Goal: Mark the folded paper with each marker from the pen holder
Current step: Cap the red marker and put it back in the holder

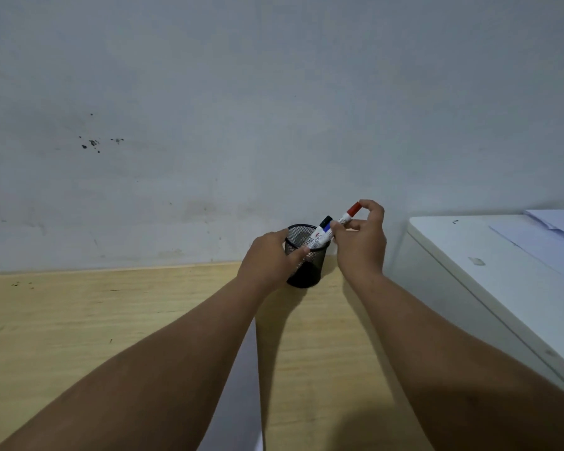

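Note:
A black mesh pen holder [303,271] stands on the wooden table [79,320] against the wall. My left hand [267,258] is wrapped around its left side. My right hand [362,242] pinches a red-capped marker [350,213], tilted up to the right above the holder's rim. A black-capped marker [325,220] and a blue-capped marker [324,228] lean inside the holder. The white folded paper [246,385] lies on the table between my forearms, largely hidden by them.
A white cabinet or appliance [489,288] stands at the right, with loose white sheets [557,222] on top. The grey wall [274,109] rises directly behind the holder.

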